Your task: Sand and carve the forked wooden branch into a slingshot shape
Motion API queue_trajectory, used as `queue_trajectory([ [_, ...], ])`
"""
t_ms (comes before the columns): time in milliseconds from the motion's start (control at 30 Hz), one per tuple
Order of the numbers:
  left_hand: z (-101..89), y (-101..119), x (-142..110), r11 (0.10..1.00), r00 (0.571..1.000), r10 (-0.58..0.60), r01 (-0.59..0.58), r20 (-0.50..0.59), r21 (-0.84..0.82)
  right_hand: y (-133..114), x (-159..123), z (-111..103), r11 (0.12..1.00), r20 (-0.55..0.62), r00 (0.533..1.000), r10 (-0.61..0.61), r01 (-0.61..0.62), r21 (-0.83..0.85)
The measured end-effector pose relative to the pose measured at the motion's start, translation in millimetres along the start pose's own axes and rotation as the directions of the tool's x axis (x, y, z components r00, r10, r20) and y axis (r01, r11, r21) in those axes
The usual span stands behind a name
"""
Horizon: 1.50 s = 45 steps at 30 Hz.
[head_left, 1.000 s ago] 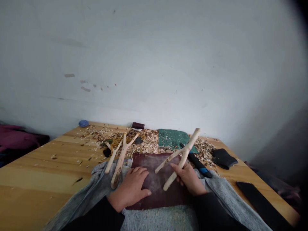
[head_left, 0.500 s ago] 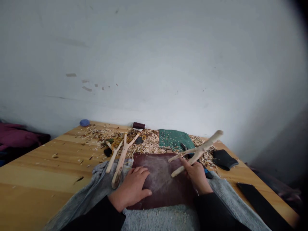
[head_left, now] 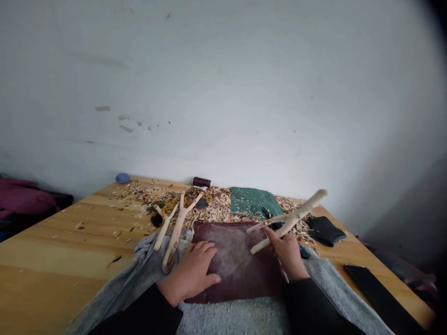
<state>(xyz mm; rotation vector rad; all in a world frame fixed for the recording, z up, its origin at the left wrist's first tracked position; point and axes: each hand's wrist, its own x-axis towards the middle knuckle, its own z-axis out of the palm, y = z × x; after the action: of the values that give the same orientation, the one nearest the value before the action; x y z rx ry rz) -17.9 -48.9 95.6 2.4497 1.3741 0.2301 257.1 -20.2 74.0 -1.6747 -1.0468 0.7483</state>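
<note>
**1 forked stick [head_left: 296,214] held aloft**

Head view: clamps right hand [head_left: 288,253] around it, at 2 o'clock from dark red sheet [head_left: 240,274]; spreads left hand [head_left: 195,270] open at 9 o'clock; shows 2 other forked sticks [head_left: 176,228] at 10 o'clock.

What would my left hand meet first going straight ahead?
Past the dark red sheet, your left hand would probably meet pale wood shavings, unless the held pale wooden fork blocks it; depth's unclear.

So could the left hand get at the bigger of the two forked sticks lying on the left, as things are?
Probably yes: the left hand lies flat, gripping nothing, and the larger forked stick rests just beside it, with nothing seen between them.
</note>
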Motion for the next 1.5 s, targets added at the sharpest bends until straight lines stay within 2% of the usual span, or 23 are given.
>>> queue_trajectory([
  [100,0.5,-0.1,-0.3,1.0,1.0,0.001,-0.001,-0.001,-0.001,-0.4,-0.7,-0.7,1.0,0.022,1.0,-0.009,0.009,-0.004],
  [200,2.0,-1.3,0.6,1.0,1.0,0.001,-0.001,-0.003,0.009,-5.6,-14.8,8.2,1.0,0.173,0.985,-0.021,0.02,0.01],
  [333,3.2,-2.8,1.6,1.0,1.0,0.0,0.0,-0.012,0.013,-12.4,-30.6,18.5,0.997,0.39,0.918,-0.07,0.06,0.038],
  [400,2.7,-2.7,1.4,1.0,1.0,0.006,-0.006,-0.015,0.007,-11.7,-29.2,18.2,0.997,0.365,0.929,-0.069,0.059,0.04],
  [533,0.4,-1.5,0.6,1.0,1.0,0.001,-0.001,-0.002,0.0,-3.6,-10.8,7.3,1.0,0.124,0.992,-0.018,0.016,0.017],
  [600,-0.2,-1.2,0.4,1.0,1.0,-0.002,0.002,-0.002,0.0,-0.2,-1.8,0.8,1.0,0.037,0.999,-0.006,0.005,0.005],
  [667,0.2,-1.5,0.4,1.0,1.0,0.0,0.0,-0.007,-0.001,1.1,1.5,-2.4,1.0,0.003,1.0,0.0,0.0,0.0],
  [733,1.2,-2.1,0.6,1.0,1.0,0.001,-0.001,-0.011,0.0,-0.1,-2.5,-0.5,1.0,0.05,0.999,-0.003,0.003,0.007],
  [800,2.2,-2.6,0.9,1.0,1.0,0.005,-0.005,-0.014,0.001,-3.6,-12.1,5.4,1.0,0.156,0.988,-0.009,0.006,0.018],
  [900,2.3,-2.5,1.1,1.0,1.0,0.007,-0.006,-0.012,0.008,-10.7,-28.1,15.3,0.999,0.368,0.928,-0.048,0.037,0.034],
  [967,1.6,-1.8,1.1,1.0,1.0,0.0,0.0,-0.008,0.011,-13.5,-33.3,18.9,0.996,0.455,0.886,-0.087,0.072,0.051],
  [1033,0.7,-1.0,1.1,1.0,1.0,-0.004,0.004,-0.002,0.01,-12.8,-31.5,18.9,0.996,0.417,0.905,-0.088,0.076,0.047],
  [1167,-0.2,-0.2,0.7,1.0,1.0,-0.006,0.006,0.003,0.006,-4.4,-12.7,8.7,1.0,0.148,0.989,-0.022,0.02,0.016],
  [1300,-0.7,-0.7,-0.3,1.0,1.0,-0.005,0.005,0.002,0.009,0.3,2.7,-4.3,1.0,-0.016,1.0,-0.004,0.004,0.0],
  [1400,-0.4,-0.9,-0.4,1.0,1.0,-0.007,0.007,-0.004,0.008,-0.7,-1.2,-2.4,1.0,0.031,0.999,-0.012,0.012,0.009],
  [1500,-0.4,-0.1,0.5,1.0,1.0,-0.004,0.004,-0.005,0.01,-3.7,-15.2,8.9,0.999,0.188,0.982,-0.021,0.017,0.027],
])
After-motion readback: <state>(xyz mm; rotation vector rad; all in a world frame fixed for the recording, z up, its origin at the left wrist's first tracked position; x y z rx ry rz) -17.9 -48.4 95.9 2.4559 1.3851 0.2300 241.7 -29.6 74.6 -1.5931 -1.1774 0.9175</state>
